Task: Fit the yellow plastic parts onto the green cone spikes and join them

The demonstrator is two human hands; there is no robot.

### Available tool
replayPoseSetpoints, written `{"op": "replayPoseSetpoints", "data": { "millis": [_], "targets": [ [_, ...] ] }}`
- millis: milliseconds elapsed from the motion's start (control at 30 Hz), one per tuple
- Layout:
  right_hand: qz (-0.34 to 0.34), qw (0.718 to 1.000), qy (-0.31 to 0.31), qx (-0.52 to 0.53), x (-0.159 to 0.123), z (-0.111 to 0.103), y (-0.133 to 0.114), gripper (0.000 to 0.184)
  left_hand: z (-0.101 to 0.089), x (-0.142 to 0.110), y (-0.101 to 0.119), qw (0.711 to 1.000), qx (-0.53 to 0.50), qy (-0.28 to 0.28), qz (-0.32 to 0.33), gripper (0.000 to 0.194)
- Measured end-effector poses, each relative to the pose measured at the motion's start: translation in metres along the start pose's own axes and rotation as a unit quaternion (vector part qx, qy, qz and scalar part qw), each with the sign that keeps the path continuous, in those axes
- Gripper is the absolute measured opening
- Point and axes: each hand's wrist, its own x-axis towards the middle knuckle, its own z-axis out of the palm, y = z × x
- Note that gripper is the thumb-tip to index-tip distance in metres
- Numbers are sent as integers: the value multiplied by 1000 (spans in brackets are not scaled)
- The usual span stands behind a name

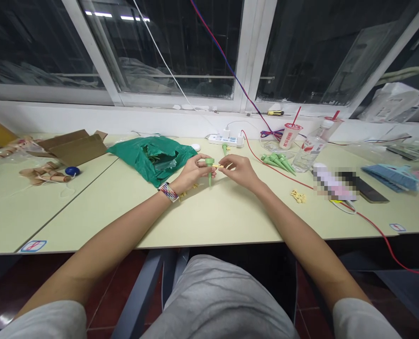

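My left hand [191,173] is closed round a green plastic spike [210,162], which it holds upright above the table with the pointed end down. My right hand [242,171] pinches a small yellow plastic piece [218,165] against the side of the spike's head. Whether that piece is seated in the spike cannot be made out. Behind my hands, another green spike [225,149] stands with some yellow at its side. Several green spikes [279,161] lie in a heap to the right, and a small pile of yellow pieces [297,196] sits nearer. A few yellow bits [183,194] show by my left wrist.
A torn green plastic bag [135,157] lies left of my hands, with a cardboard box [76,149] and wooden toys [40,175] beyond. At right are a drink cup [289,137], a bottle [309,149], a phone [368,188] and a red cable [266,162]. A power strip [224,140] is behind.
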Motion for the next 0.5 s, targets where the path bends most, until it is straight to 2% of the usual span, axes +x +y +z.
{"op": "replayPoseSetpoints", "data": {
  "millis": [100, 333, 500],
  "targets": [
    [-9, 1000, -9, -2, -3, 3, 0, 17, 4, -3, 1, 1000, 0, -3, -12, 50],
    [-66, 997, 25, -20, -12, 8, 2, 9, 4, -4, -1, 999, -50, -11, -11, 54],
    [-38, 998, 39, -8, -13, 9, 3, 11, 2, -4, 1, 995, -91, -28, -6, 52]
  ]
}}
